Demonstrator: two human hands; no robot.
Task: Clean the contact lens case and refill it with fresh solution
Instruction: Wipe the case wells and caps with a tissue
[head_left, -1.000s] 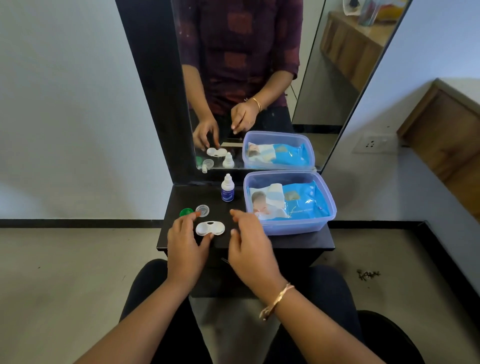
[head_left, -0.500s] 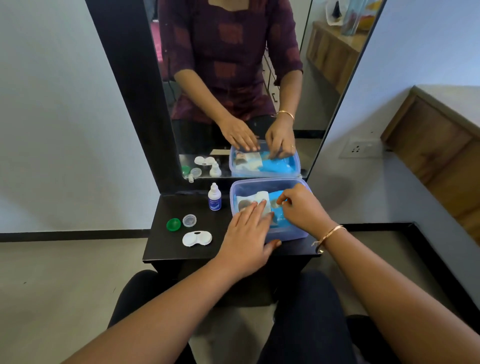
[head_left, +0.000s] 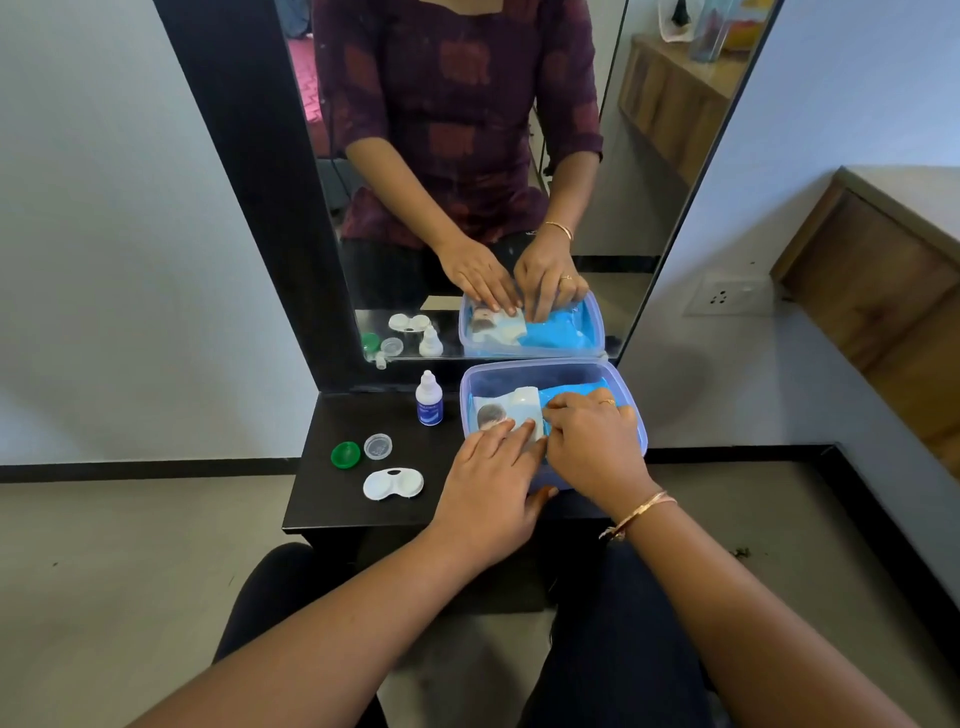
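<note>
- While both forearms reach forward over the lap, a thin bracelet circles the right wrist, on the near side of the plastic box.
- The left hand comes in over the box's near left corner. Its fingers lie straight and flat, pressing on the wipes pack inside the box, and the thumb is down by the box's near wall.
- The right hand lies over the near right part of the box, touching the left hand. Its fingers curl down onto the pack at the edge of its white flap, with a ring on one of them. I cannot tell whether they pinch the flap or only press on it.
- The contact lens case lies with its wells uncovered on the black table. It is left of the box, level with its near wall, and apart from both hands.
- The green cap and the clear cap lie side by side, farther left of the box than the case and a little farther back.
- The solution bottle stands upright with its cap on, just left of the box's far left corner.
- Behind the box, the mirror rises from the table's back edge and reflects the box, the hands and the small items.
</note>
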